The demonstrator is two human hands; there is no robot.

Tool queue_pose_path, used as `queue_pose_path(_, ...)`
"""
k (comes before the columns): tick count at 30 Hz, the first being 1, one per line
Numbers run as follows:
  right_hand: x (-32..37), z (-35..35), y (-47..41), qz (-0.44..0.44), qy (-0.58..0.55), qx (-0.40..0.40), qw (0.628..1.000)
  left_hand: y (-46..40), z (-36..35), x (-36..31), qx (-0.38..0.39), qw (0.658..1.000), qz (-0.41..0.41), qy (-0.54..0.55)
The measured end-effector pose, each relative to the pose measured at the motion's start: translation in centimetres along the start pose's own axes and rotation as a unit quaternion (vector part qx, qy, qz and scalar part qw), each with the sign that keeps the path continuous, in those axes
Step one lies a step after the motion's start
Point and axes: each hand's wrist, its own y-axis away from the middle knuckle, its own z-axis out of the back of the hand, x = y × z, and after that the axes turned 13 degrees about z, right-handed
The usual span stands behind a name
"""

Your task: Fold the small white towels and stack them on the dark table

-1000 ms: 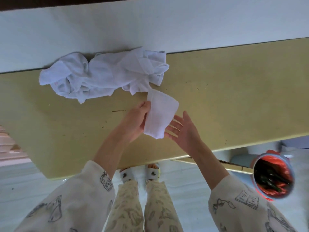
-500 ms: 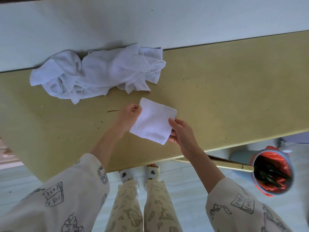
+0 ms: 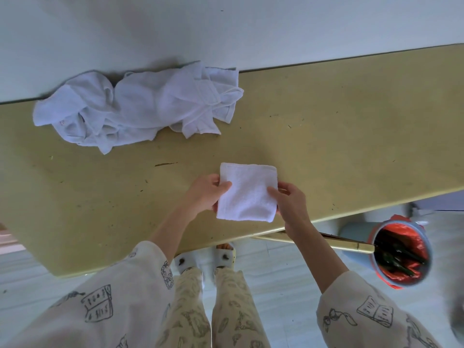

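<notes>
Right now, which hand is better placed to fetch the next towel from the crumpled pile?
Left. The left hand sits on the folded towel's pile-side edge, nearer the crumpled pile; the right hand would have to cross over.

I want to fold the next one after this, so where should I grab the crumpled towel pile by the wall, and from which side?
Probably the loose flap at the near right of the crumpled towel pile, around. It lies flat and sticks out toward the person, apart from the bunched middle, so a pinch from the near side should lift one towel. The far side sits against the wall.
</notes>
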Motion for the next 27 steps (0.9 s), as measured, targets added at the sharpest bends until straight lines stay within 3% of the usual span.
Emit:
queue_pose_path(3, 0.3, 0.0, -0.2, 0.036, 0.039, -0.002, 0.999, -0.1, 0.6, -0.1, -0.034, 0.998, 0.009, -0.043)
queue_pose_path(6, -0.1, 0.2, 0.2, 0.076, 0.091, -0.029, 0.993, -0.7, 1.2, -0.4, -0.066, 0.997, 0.021, 0.027)
queue_pose_path(10, -2.0, 1.0, 2.0, 0.109, 0.140, -0.013, 0.984, -1.2, 0.7, -0.5, 0.011, 0.986, 0.077, 0.144)
queue_pose_path(15, -4.7, 1.6, 3.8, 0.268, 0.324, 0.104, 0.901, -0.8, -0.8, 1.5, 0.045, 0.965, 0.117, 0.230)
queue_pose_path(18, -4.3, 1.6, 3.2, 0.270, 0.307, 0.056, 0.911, -0.6, -1.0, 2.0, 0.033, 0.965, 0.114, 0.235)
queue_pose_path(23, -4.7, 1.6, 2.1, 0.361, 0.368, 0.021, 0.857, -0.5, -0.5, 0.4, 0.031, 0.963, 0.090, 0.253)
queue_pose_path(27, -4.4, 1.9, 1.7, 0.317, 0.314, -0.030, 0.894, -0.3, -0.7, -0.7, 0.016, 0.966, 0.059, 0.252)
